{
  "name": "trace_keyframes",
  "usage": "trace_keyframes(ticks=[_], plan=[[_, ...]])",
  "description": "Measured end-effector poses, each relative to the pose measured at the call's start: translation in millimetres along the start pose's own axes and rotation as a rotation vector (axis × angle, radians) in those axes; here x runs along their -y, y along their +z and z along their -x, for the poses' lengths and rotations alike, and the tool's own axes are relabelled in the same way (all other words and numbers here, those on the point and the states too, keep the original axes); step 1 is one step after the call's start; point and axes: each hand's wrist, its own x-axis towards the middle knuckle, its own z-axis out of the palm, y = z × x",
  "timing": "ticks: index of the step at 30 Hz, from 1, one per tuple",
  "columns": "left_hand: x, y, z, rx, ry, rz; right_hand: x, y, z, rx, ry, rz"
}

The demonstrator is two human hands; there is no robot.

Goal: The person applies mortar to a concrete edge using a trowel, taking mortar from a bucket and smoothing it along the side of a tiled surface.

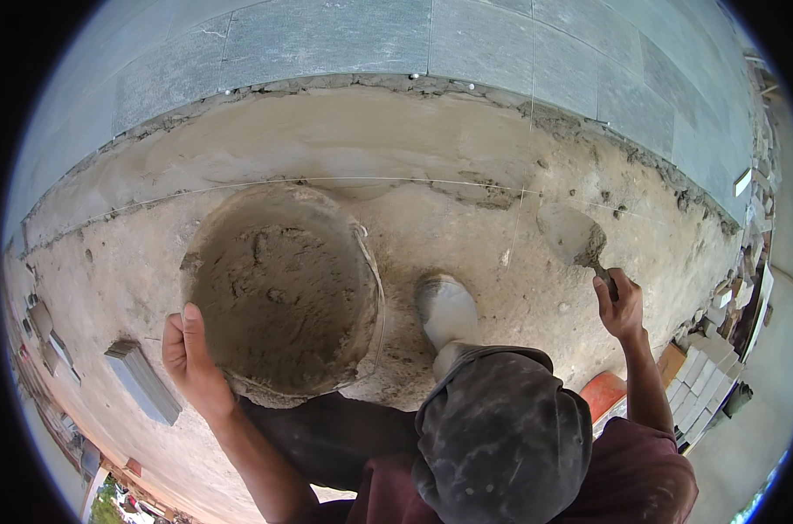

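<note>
Right hand [621, 304] is clenched; left hand [192, 356] seems curled, thumb extended.

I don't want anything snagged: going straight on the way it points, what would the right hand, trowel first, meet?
Likely the thin white string, just ahead of the trowel in the right hand; its height is unclear, so the trowel may pass over or under.

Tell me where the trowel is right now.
The trowel is right of centre in the head view, held in the person's right hand, with the mortar bucket off to its left.
</note>
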Motion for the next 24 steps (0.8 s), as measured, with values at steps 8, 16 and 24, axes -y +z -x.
trace_keyframes(ticks=[8, 16, 24], plan=[[-3.4, 1.6, -0.6, 0.039, 0.01, 0.016, -2.7, 31.3, -38.1, 0.174, -0.202, 0.055], [-6.7, 5.7, 2.7, 0.025, 0.003, -0.015, 48.9, 49.6, -102.0, 0.131, -0.465, 0.24], [-7.8, 7.7, 4.4, 0.016, 0.015, -0.022, 49.4, 30.5, -107.0, 0.17, -0.175, 0.03]])
